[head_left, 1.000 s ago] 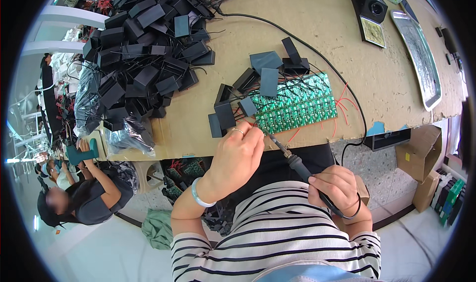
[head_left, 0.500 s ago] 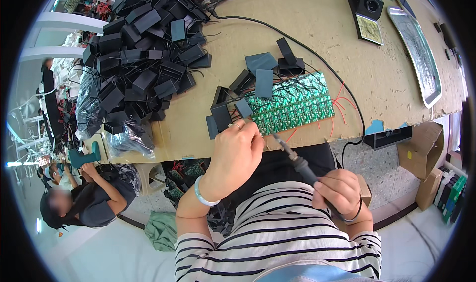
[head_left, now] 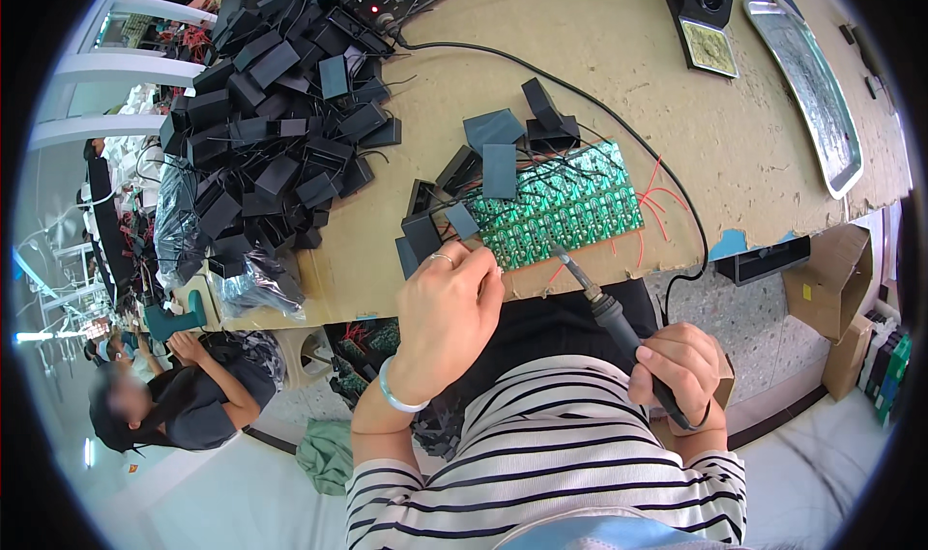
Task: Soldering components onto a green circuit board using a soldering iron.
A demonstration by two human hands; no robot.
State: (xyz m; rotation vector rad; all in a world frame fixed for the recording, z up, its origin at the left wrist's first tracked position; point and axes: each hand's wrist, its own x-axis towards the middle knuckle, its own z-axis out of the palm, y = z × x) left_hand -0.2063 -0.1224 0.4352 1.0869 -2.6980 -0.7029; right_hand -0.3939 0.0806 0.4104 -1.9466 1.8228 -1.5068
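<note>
"So, where is the green rectangular circuit board?"

"Flat on the tan cardboard-topped table, its long axis running left to right, with the right end angled slightly away from the person. Small black plastic boxes with thin dark leads cluster at its left and far sides — some leads drape over it."

"And the hands?"

"The bare left hand is by the board's near left corner, thumb and forefinger drawn together; whether they pinch a lead, I cannot tell. Nearer the person than the board and off to its right, the bare right hand has its fingers wrapped round the dark-handled, metal-tipped soldering iron."

"Which way does that point?"

"Away from the person and leftward, its long axis slanting up to the board's near edge — touching or just above, I cannot tell."

"What step is this?"

"Soldering along the board's near edge, I'd judge. The next move seems to call for a steady left hand and a careful placing of the tip, clear of those fingers."
</note>
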